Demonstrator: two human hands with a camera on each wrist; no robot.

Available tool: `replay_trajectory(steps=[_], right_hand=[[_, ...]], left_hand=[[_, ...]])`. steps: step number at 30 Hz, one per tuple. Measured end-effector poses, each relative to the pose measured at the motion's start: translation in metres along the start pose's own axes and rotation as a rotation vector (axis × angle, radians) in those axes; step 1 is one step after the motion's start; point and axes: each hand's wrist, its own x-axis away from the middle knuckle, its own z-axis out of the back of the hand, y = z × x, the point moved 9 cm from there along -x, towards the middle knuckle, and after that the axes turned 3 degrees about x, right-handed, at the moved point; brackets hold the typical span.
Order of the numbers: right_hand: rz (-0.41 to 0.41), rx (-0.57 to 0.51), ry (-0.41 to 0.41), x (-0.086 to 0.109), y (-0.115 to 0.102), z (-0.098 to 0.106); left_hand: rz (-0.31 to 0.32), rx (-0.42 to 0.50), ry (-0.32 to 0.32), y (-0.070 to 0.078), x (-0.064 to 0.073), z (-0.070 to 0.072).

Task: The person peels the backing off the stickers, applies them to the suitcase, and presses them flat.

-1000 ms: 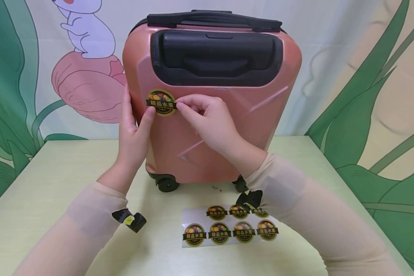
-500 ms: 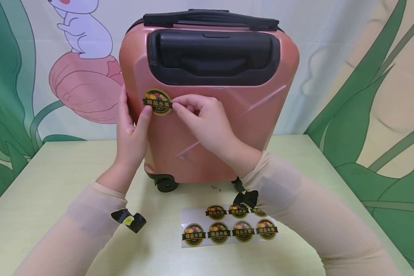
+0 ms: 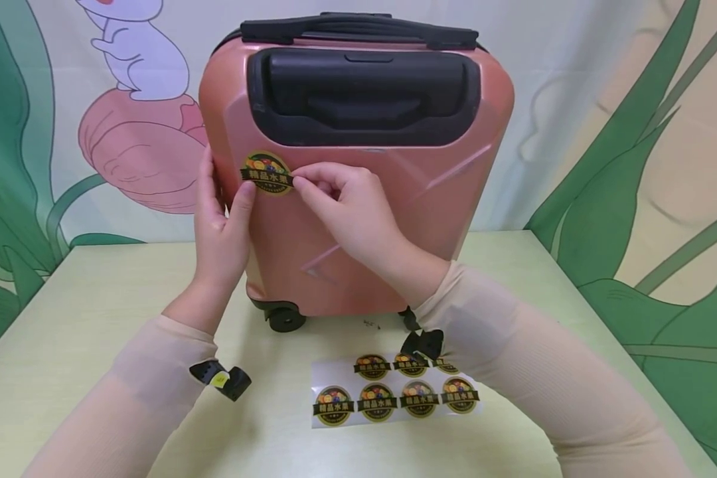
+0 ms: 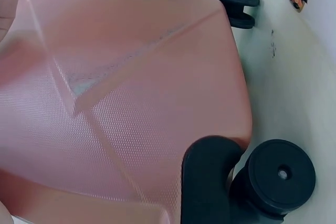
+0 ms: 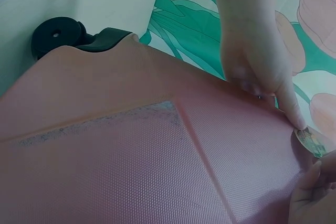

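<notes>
A pale fabric backdrop [image 3: 579, 53] printed with green leaves, pink blooms and a white rabbit spans the rear. Before it lies a light yellow-green table [image 3: 113, 285]. On the table stands a pink hard-shell suitcase [image 3: 415, 179] with a textured surface and raised angular ridges; the wrist views show greyish scuffs along a ridge. Beige fabric sleeves [image 3: 149, 372] cover both forearms, reaching in from the lower corners. A black plastic handle unit [image 3: 364, 93] sits recessed in the suitcase's upper part, below a black strap-like carry handle [image 3: 358, 32]. Near the suitcase's foot, a white rectangular sticker sheet [image 3: 331, 372] rests on the table, bearing three round stickers in its upper row, one partly covered by the right sleeve, and four in the lower.

The right hand [image 3: 358, 216] pinches the right edge of the sticker between thumb and fingers. The left hand [image 3: 221, 229] straddles the suitcase's edge, fingers extended along its side and thumb resting on the sticker's lower left. Small black wheels [image 3: 287, 320] carry the suitcase. The round black-and-gold sticker [image 3: 267, 174], with colourful fruit and gold characters, is at the suitcase's upper left, below the handle unit; the right wrist view is dim there, so whether it lies wholly flat is hard to tell.
</notes>
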Motion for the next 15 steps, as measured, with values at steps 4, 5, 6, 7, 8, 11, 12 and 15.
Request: replay_trajectory(steps=[4, 5, 6, 7, 8, 11, 12, 15], right_hand=[[-0.003, 0.003, -0.005, -0.0004, -0.0004, -0.0005], [-0.004, 0.005, -0.007, -0.0005, -0.0004, -0.0005], [-0.005, 0.008, -0.008, -0.0005, -0.0003, -0.0006], [-0.007, 0.011, -0.010, -0.0005, -0.0003, -0.0006], [-0.009, 0.015, -0.012, -0.0005, -0.0003, -0.0006], [-0.012, 0.025, -0.016, -0.0006, -0.0001, -0.0005], [-0.012, 0.029, -0.017, -0.0006, -0.0002, -0.0004], [-0.015, 0.031, -0.020, -0.0005, 0.0002, 0.0001]], left_hand=[[-0.030, 0.033, 0.002, 0.0007, -0.0011, 0.0018], [-0.035, 0.034, 0.003, 0.0009, -0.0014, 0.0021], [-0.038, 0.034, 0.002, 0.0010, -0.0015, 0.0022], [-0.039, 0.027, 0.003, 0.0012, -0.0017, 0.0024], [-0.041, 0.019, 0.005, 0.0016, -0.0018, 0.0026], [-0.041, 0.013, 0.014, 0.0028, -0.0022, 0.0032], [-0.040, 0.020, 0.017, 0.0033, -0.0024, 0.0033], [-0.031, 0.046, 0.028, 0.0042, -0.0035, 0.0031]])
